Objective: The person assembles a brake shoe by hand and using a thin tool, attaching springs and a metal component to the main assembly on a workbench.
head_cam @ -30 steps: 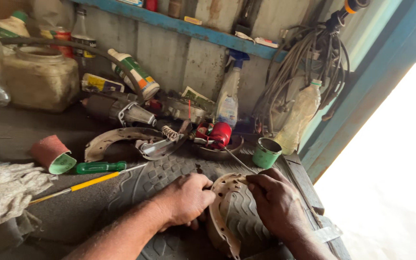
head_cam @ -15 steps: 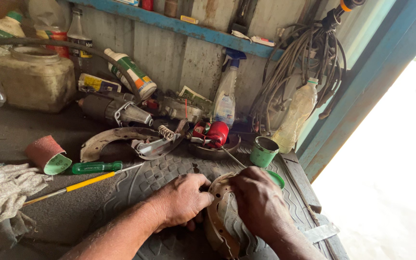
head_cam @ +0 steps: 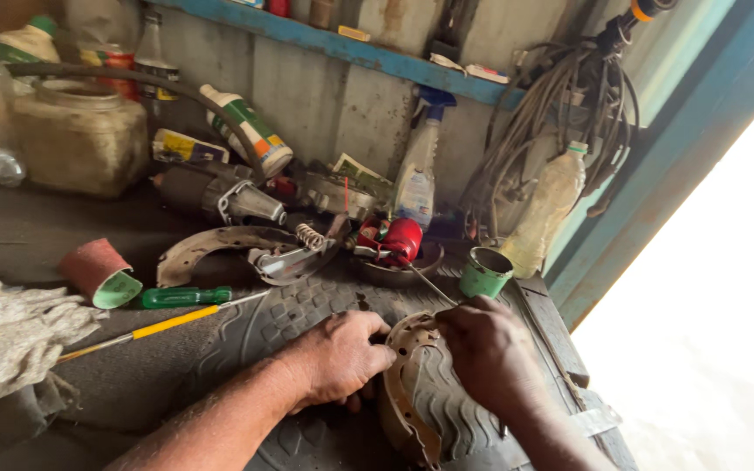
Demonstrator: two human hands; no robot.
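Note:
A curved metal brake shoe (head_cam: 421, 397) with a grooved grey lining stands on edge on a worn tyre tread (head_cam: 298, 318) that covers the bench. My left hand (head_cam: 338, 358) grips its left rim with the fingers curled over the edge. My right hand (head_cam: 489, 353) rests on the top right of the shoe, fingers closed at its upper rim; what the fingertips pinch is hidden. A second rusty brake shoe (head_cam: 220, 249) with a spring lies further back on the bench.
A green-handled screwdriver (head_cam: 187, 297), a yellow-handled tool (head_cam: 163, 324), a sandpaper roll (head_cam: 98, 272) and a dirty rag (head_cam: 10, 336) lie at left. A green cup (head_cam: 485, 272), red oil can (head_cam: 399, 240), spray bottle (head_cam: 416, 179), bottles and hanging cables (head_cam: 560, 105) crowd the back wall.
My right hand has slid up from the shoe's right side to its top rim. My left hand keeps its grip on the left edge.

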